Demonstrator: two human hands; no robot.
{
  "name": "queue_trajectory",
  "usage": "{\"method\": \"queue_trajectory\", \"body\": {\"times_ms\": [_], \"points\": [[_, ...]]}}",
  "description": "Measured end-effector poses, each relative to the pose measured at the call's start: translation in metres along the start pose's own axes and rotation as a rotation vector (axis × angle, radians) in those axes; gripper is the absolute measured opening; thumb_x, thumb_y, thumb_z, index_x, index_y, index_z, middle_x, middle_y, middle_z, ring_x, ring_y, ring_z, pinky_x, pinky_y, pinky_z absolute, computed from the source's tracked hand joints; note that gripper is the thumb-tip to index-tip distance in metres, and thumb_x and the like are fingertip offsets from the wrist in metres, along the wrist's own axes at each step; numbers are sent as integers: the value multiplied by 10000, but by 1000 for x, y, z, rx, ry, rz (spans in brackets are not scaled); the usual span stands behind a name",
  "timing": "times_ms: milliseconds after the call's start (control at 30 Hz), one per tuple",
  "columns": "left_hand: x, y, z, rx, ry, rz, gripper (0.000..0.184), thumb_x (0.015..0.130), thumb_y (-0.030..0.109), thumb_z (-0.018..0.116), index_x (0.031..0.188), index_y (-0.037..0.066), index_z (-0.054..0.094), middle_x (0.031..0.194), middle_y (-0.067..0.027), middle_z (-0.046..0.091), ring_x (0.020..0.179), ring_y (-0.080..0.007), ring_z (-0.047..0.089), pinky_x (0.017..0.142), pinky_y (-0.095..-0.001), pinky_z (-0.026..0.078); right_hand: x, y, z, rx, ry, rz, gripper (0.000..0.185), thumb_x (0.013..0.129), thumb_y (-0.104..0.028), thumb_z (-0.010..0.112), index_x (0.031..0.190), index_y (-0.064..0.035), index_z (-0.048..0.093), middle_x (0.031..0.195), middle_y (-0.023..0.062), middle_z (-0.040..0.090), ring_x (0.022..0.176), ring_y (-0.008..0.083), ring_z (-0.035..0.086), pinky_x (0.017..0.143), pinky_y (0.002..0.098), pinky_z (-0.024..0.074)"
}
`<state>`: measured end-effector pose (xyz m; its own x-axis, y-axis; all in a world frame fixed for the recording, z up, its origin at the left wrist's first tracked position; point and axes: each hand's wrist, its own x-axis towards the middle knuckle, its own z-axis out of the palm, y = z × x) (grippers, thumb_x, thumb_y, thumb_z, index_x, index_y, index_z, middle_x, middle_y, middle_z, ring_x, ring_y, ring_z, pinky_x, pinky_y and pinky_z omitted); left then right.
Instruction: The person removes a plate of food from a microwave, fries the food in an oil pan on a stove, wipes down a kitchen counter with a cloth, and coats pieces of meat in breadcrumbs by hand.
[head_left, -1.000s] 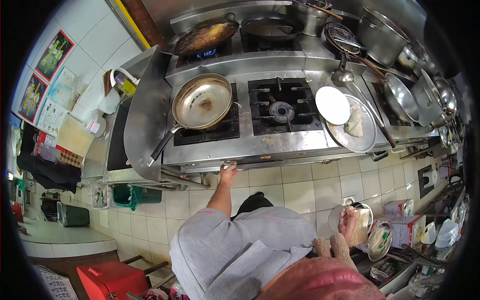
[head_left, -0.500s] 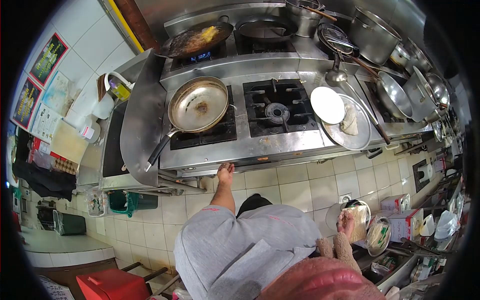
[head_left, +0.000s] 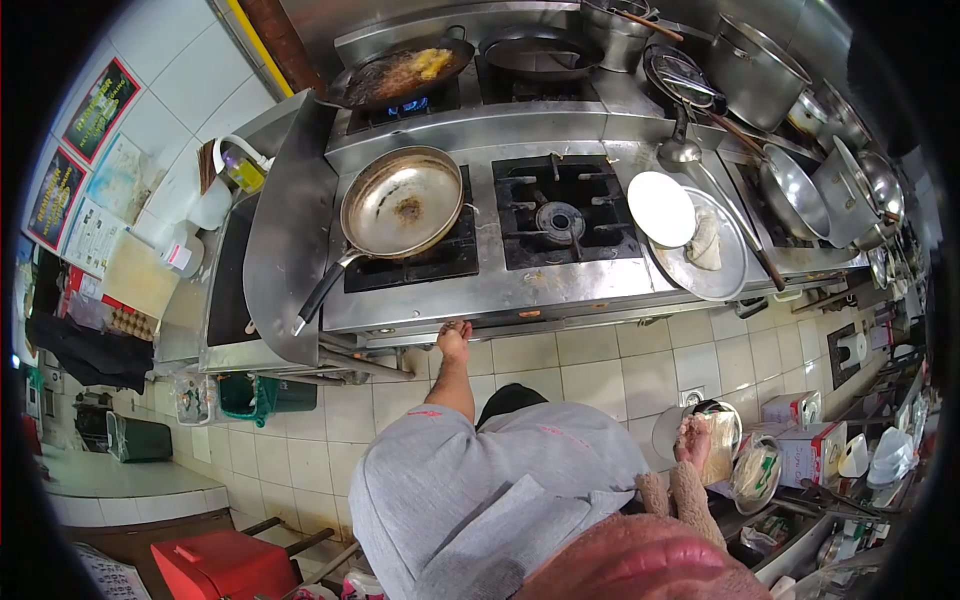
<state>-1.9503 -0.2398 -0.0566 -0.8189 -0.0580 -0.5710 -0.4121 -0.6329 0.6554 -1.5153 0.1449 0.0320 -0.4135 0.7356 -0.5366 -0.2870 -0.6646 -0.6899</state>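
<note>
My left hand is at the stove's front panel, just under the steel edge. Its fingers are curled against the panel, and whatever they grip is hidden. Above and left of it, a steel frying pan with a black handle sits on a burner. The bare burner lies to its right. My right hand hangs low at my right side, fingers loosely apart, nothing visible in it. Behind that hand are a pale block-shaped pack and a white bucket.
At the back, a wok with yellow food in dark oil sits over a blue flame, beside a dark pan. A white plate, a metal tray with a cloth and a ladle lie right. A steel guard stands left.
The view has shifted slightly, so the stove and pans appear a little further right. Both hands stay in nearly the same places, with my left hand still at the front panel.
</note>
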Motion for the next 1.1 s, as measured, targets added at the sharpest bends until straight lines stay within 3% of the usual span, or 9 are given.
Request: {"method": "queue_trajectory", "body": {"times_ms": [467,533,667,733,967,1067,1100], "points": [[-2,0,3,2,35,17,275,747,-66,496,1001,34,456,922,-109,520,824,-291,558,700,-346,506,1,8,-7,15,-16,-8,160,802,-161,538,850,-9,551,717,88,593,613,168,576,511,246,485],[-2,0,3,-5,29,20,276,742,-73,503,992,35,457,917,-108,521,819,-286,559,697,-346,511,-2,5,-4,64,-3,37,101,766,-2,527,849,-52,498,730,80,552,620,185,550,500,246,466],[-3,0,5,-5,28,32,282,738,-75,504,994,33,452,918,-113,520,821,-285,558,699,-352,513,0,6,-7,24,-6,48,105,763,-4,533,852,-51,501,735,81,556,618,184,551,500,246,467],[-4,0,5,6,43,30,311,752,-62,510,1038,31,428,925,-115,518,823,-285,558,699,-352,512,0,8,-7,-11,-36,13,118,795,-140,542,825,-26,547,702,76,583,619,166,573,512,248,482],[-12,3,6,10,38,12,373,785,-26,521,1120,40,372,935,-115,518,833,-286,556,732,-357,500,-16,4,1,39,-19,-17,66,773,-71,529,828,-38,543,717,66,586,635,165,575,510,247,476],[-14,3,7,60,29,7,315,797,1,518,1088,48,407,929,-109,520,829,-270,553,742,-358,489,-23,6,-12,51,9,-29,63,774,-64,540,833,-43,543,724,59,587,630,155,575,513,233,477],[-14,3,5,49,31,0,199,794,22,543,965,77,457,843,-72,548,749,-222,569,691,-327,484,-28,6,-17,74,46,-36,78,777,-52,533,856,-51,532,731,62,580,615,166,569,497,243,476]]}}
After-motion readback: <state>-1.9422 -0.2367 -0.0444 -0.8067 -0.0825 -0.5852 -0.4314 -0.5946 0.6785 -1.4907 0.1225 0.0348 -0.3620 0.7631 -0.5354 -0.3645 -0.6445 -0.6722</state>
